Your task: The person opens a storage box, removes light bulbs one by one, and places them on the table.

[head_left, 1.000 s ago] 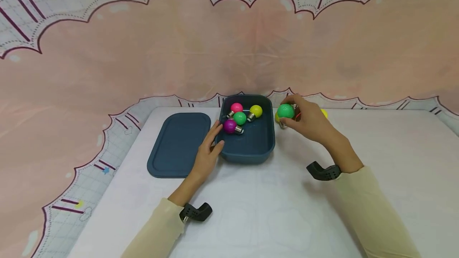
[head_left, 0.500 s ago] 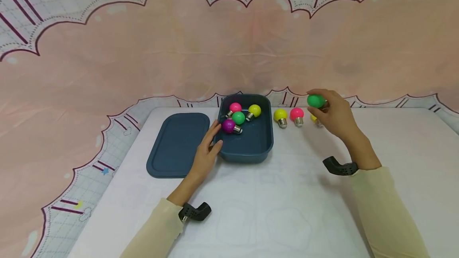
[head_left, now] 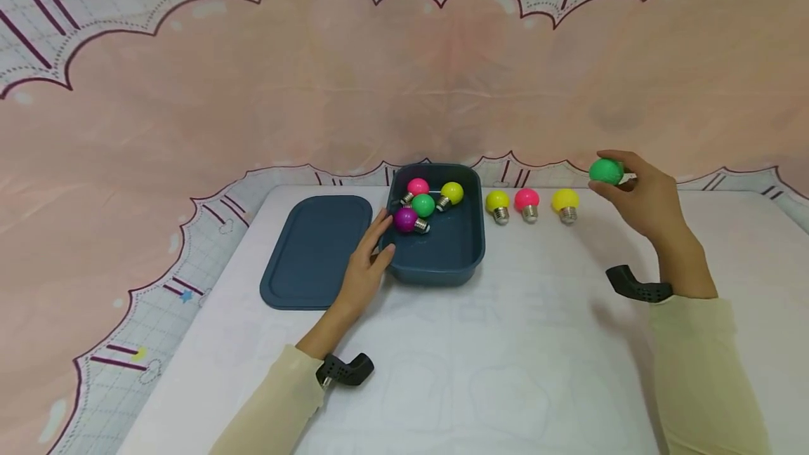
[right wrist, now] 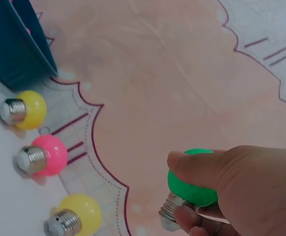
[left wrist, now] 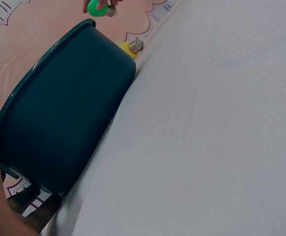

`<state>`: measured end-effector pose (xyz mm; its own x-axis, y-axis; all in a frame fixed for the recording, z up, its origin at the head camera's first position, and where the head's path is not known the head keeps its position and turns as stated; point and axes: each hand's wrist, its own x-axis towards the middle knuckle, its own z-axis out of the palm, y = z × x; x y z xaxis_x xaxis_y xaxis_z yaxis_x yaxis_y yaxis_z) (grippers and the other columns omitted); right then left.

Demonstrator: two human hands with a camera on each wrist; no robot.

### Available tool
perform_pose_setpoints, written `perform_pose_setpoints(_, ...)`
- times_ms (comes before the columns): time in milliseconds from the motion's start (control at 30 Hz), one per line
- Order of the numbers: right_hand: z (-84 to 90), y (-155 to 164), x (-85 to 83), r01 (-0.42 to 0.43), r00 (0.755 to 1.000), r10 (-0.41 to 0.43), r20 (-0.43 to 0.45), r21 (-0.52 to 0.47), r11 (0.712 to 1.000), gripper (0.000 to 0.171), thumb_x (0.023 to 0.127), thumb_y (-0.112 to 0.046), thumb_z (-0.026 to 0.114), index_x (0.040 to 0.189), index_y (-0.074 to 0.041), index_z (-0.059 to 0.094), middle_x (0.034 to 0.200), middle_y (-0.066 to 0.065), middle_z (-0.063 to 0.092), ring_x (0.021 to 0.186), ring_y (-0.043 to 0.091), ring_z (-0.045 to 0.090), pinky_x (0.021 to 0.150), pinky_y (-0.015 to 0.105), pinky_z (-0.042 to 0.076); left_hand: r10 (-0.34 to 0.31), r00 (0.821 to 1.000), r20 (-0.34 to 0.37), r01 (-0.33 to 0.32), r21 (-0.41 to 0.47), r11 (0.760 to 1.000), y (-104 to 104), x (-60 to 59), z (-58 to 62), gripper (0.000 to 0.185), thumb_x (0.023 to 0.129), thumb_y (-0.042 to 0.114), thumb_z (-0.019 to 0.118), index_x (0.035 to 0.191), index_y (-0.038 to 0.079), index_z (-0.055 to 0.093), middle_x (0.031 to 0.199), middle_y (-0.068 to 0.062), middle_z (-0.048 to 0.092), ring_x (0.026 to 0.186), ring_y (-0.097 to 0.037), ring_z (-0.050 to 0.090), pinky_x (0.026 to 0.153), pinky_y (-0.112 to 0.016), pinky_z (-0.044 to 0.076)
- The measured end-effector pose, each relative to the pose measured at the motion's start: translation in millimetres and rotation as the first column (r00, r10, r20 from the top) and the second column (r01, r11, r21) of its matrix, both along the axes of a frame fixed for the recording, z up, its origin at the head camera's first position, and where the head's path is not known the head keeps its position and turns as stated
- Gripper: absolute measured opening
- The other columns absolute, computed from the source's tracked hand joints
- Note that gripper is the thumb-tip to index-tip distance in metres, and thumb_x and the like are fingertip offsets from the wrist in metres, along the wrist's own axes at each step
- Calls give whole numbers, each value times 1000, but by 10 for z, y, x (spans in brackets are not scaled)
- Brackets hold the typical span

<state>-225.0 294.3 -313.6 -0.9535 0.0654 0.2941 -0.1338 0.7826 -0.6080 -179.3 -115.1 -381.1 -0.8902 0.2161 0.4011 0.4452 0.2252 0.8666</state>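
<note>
Three bulbs [head_left: 527, 198]: row on table [head_left: 455, 350], 3 o'clock of box [head_left: 436, 277].
Held bulb [head_left: 604, 171]: raised past the row's 3 o'clock end; placing seems in hand, next calls for lowering.
Right hand [head_left: 651, 196]: thumb and fingers pinch held bulb.
Left hand [head_left: 365, 264]: fingers extended, gripping nothing, at box's 9 o'clock.
Base [right wrist: 169, 214]: clear from right wrist, mostly hidden from head.

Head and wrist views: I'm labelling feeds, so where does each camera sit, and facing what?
Head: worn on the head, facing forward and down at box, lid and bulbs; left hand, right hand and sleeves show.
Left wrist: on that wrist, facing the box's outside; parts of the left hand (lower left) and right hand (top) show.
Right wrist: on that wrist, facing the held green bulb and three loose bulbs; only the right hand shows.
Head and right wrist share those three: yellow, pink, yellow.
</note>
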Motion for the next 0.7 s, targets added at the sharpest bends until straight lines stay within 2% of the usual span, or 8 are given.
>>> perform_pose_setpoints(200,-24,115,-5,45,998,-44,35,-5,999,62,93,-45,57,145,-15,41,125,29,51,103,42,52,67,38,43,-3,1000,6,3,4,1000,-6,-3,10,47,99,0,47,143,-10,34,154,-22,22,141,-35,18,101,-59,32)
perform_pose_setpoints(367,-81,176,-32,67,988,-61,140,-39,997,69,94,-55,48,147,-12,35,127,32,47,108,47,47,75,51,46,-8,1000,10,8,5,1000,2,-5,29,47,99,-1,47,143,-9,35,154,-22,22,141,-36,18,102,-59,31)
perform_pose_setpoints(500,-160,237,-63,80,975,-71,213,-30,996,71,96,-55,40,151,-14,26,133,37,39,109,52,42,80,59,45,-11,1000,10,11,5,1000,3,-9,22,46,98,-2,47,142,-11,34,153,-24,22,141,-37,18,102,-60,30)
perform_pose_setpoints(567,-212,257,-85,73,972,-69,224,-6,997,69,97,-54,38,152,-14,24,134,38,37,107,53,42,78,59,45,-9,1000,10,9,6,1000,-1,-8,14,46,98,-1,47,142,-12,34,153,-24,21,141,-37,18,102,-60,30)
perform_pose_setpoints(700,-325,285,-118,68,966,-75,249,35,997,70,99,-52,34,152,-8,21,134,40,35,107,54,40,79,62,45,-7,1000,10,7,8,1000,-7,1,5,46,98,-1,47,142,-11,34,153,-23,22,141,-36,18,102,-59,30)
